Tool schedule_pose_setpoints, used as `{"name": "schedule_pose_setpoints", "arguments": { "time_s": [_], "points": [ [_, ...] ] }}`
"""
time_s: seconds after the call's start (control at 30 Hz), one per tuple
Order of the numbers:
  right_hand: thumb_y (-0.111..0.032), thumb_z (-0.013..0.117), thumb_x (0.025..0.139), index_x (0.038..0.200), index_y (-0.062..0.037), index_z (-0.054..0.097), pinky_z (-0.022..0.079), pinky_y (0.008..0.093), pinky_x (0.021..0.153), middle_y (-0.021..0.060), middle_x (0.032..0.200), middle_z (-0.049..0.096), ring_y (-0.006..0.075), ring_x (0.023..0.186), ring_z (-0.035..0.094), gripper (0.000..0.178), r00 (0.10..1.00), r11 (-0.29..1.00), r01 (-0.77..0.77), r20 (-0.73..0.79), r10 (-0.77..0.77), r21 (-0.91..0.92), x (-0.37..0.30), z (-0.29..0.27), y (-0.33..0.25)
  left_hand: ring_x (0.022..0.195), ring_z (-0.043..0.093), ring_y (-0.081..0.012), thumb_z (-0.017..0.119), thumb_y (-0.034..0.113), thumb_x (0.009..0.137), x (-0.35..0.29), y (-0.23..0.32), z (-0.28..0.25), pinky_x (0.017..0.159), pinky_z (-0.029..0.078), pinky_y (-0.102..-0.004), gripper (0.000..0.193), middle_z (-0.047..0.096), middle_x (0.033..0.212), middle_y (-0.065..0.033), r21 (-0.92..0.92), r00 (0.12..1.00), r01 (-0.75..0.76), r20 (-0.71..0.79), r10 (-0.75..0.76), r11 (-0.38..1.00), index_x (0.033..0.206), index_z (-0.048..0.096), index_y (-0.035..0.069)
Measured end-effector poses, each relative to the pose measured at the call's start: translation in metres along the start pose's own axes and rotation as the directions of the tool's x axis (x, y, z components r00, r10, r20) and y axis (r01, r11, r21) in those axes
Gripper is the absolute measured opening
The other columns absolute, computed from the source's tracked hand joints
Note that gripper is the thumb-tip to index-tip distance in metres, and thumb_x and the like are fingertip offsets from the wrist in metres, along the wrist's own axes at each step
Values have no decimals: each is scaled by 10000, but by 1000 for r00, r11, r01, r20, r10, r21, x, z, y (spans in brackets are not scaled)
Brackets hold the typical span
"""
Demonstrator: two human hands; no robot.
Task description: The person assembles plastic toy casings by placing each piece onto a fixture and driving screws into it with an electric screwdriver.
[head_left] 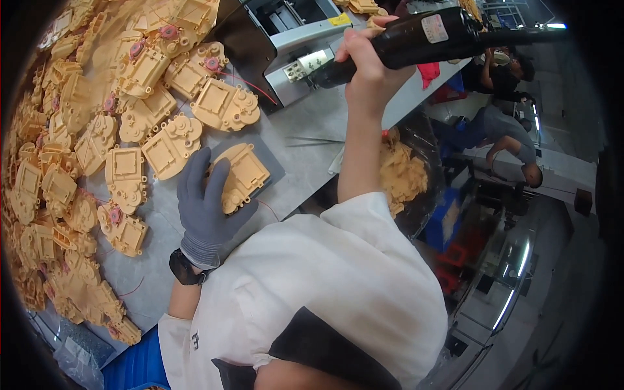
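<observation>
My grey-gloved left hand (208,207) rests, fingers parted, against a pale-yellow plastic housing (246,173); my bare right hand (370,65) grips a black cylindrical handheld tool (404,45)

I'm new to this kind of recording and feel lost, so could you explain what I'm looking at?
There is no robot here: these are a person's own hands, seen from a wide fisheye camera worn on the head. It looks down, and its lens bends straight edges toward the rim.

The left hand wears a grey glove and touches a yellow plastic housing on a dark grey mat. The right hand is bare and grips a black tool, perhaps a powered screwdriver. The tool's narrow end is near a boxy machine; I can't tell whether they touch.

Many similar housings cover the left of the grey table, some with reddish round parts.
</observation>
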State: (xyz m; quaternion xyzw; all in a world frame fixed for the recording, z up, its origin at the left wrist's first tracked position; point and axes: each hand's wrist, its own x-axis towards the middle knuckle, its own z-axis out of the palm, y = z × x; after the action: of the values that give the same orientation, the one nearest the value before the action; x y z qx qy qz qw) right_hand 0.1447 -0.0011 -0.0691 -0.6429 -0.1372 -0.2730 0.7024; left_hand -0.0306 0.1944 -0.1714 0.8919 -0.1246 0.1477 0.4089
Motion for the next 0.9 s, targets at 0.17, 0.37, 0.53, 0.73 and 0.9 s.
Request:
{"name": "schedule_pose_setpoints", "arguments": {
  "time_s": [0.17, 0.37, 0.53, 0.73, 0.9],
  "points": [
    [67, 594, 686, 930, 22, 475, 449, 224, 507, 59, 586, 565, 115, 478, 532, 275, 994, 994, -106, -32, 106, -10, -18, -9, -12, 1149, 437, -402, 770, 278, 613, -8, 1, 2, 935, 384, -458, 708, 403, 1305, -216, -41, 999, 31, 14, -31, 999, 1228, 489, 69],
    [-14, 524, 724, 1137, -79, 415, 399, 354, 582, 55, 645, 465, 182, 500, 466, 432, 966, 961, -168, 233, 116, 218, -86, -8, -71, 1134, 448, -411, 767, 279, 620, -6, 8, 5, 927, 387, -458, 687, 399, 1282, -269, -57, 998, 69, 11, -68, 996, 1222, 496, 89],
    [51, 551, 724, 1083, -52, 360, 423, 332, 504, 68, 625, 504, 165, 479, 475, 419, 947, 952, -177, 307, 96, 249, -106, 9, -73, 1070, 498, -386, 789, 263, 581, -9, -3, 5, 888, 425, -437, 710, 409, 1284, -253, -7, 996, 92, -6, -92, 996, 1210, 499, 105],
    [66, 556, 727, 1079, -54, 362, 427, 328, 498, 61, 613, 496, 165, 476, 477, 419, 948, 955, -167, 307, 87, 244, -108, 3, -68, 1080, 506, -375, 823, 215, 511, -11, -10, 11, 895, 428, -432, 814, 425, 1290, -231, 13, 999, 31, -45, -31, 999, 1233, 458, 122],
    [84, 557, 731, 1074, -52, 360, 425, 310, 485, 61, 626, 496, 164, 485, 484, 418, 951, 952, -234, 249, 183, 196, -117, 17, -67, 1078, 510, -367, 824, 201, 495, -11, -10, 12, 895, 429, -432, 824, 431, 1283, -231, 10, 998, 36, -57, -35, 999, 1229, 457, 129]
  ]
}}
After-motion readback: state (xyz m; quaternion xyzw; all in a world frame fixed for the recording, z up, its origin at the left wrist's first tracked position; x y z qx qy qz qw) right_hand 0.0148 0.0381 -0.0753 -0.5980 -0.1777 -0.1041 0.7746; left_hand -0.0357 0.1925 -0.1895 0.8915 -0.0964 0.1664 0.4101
